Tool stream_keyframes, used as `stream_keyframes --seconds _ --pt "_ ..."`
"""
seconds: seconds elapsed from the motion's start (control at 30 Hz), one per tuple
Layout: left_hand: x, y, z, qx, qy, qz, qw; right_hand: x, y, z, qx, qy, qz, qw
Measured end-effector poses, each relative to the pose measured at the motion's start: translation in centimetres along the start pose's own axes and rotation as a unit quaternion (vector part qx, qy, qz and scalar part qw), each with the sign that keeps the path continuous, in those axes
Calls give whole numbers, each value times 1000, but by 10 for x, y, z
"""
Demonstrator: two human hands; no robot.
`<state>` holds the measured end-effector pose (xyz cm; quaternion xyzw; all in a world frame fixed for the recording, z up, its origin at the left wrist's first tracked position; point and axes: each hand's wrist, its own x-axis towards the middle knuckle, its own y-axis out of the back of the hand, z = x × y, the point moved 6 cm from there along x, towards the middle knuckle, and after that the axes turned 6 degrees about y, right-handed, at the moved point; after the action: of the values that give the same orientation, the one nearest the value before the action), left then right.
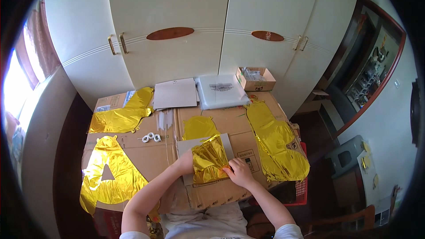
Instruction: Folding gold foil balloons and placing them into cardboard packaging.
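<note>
Both forearms reach away from the body and angle inward to the card, which lies on the cardboard-covered counter. The right hand is at the card's near right corner, back up, fingers curled; its grip is clamped on the edge of the gold foil, thumb toward the left. The left hand is at the card's left edge, its fingers hidden by the foil, so I cannot tell whether that grip is apart or together.

The one handled foil is crumpled on top of the card. Its long axis runs roughly away from the person, and its narrow far corner points away and slightly right.

Four more gold pieces show around the card. Left of it lies an A-shaped foil, its peak pointing away; right of it, a long foil running near to far; just beyond it, a rounded foil; far left of it, a bent foil.

Beyond the card to the left are three white rolls, then a bunch of straws, too close together to count. Farther beyond it are pale sheets, one bagged stack and, to the right, one open box.
</note>
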<state>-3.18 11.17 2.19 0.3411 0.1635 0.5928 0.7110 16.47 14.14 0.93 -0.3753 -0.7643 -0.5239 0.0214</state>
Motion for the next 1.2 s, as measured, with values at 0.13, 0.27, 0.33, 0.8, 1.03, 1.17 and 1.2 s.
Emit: stream_keyframes --seconds 0.13,0.27,0.33,0.8,1.03,1.17,1.2 --pt "-36 10 -26 84 80 43 992 0 0 0 1 3 1 1000" --pt "-69 9 -5 102 46 5 994 1 2 -1 2 2 4 1000" --pt "-79 12 18 96 44 25 994 2 2 -1 6 4 5 1000" --pt "-81 -7 14 83 143 141 976 6 0 5 13 -13 -37 999" --pt "-85 -7 10 77 133 163 975 10 -2 11 21 -31 -63 997" --pt "-82 -8 8 85 140 167 972 13 -1 14 33 -52 -75 995" --pt "-81 -8 9 89 139 170 971 13 -1 16 31 -53 -76 995"
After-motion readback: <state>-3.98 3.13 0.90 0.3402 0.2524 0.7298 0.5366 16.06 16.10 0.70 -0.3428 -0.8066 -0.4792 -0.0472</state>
